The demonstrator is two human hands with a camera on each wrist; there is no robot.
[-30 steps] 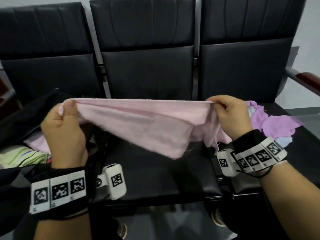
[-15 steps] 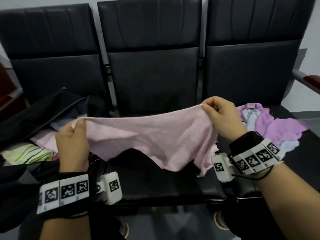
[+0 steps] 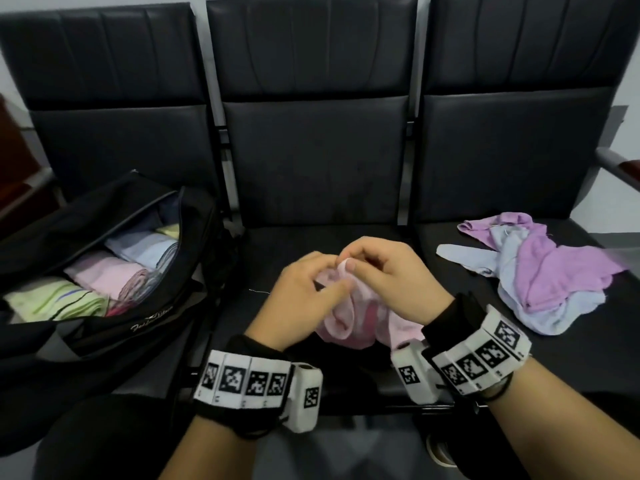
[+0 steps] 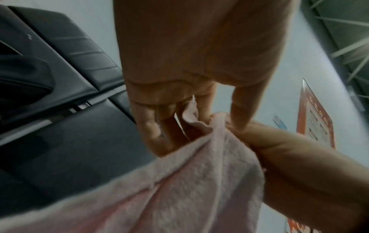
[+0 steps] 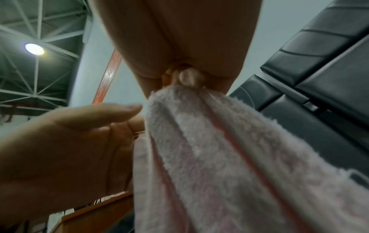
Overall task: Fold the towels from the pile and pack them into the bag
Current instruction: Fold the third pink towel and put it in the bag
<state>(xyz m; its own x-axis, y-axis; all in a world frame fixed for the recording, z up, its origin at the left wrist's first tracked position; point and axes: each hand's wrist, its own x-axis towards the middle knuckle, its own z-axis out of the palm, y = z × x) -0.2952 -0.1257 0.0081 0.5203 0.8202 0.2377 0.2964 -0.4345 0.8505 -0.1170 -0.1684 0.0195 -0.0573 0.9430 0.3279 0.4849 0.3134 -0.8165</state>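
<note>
Head view shows both hands met over the middle seat (image 3: 311, 368) with the pink towel (image 3: 349, 320) doubled between them, its loop hanging toward the seat. The right hand (image 3: 388, 282) pinches the gathered top edges between thumb and fingers; the left hand (image 3: 304, 299) has its fingers fairly straight against the cloth (the right wrist view shows its thumb extended beside the towel, not clamped). To my eye this is the halving fold. Done well, the left hand should match the corners before it lets go, then lay the towel on the seat and smooth it flat. The bag (image 3: 114, 271) sits open on the left seat, holding folded towels; the pile (image 3: 554, 271) lies on the right seat.
</note>
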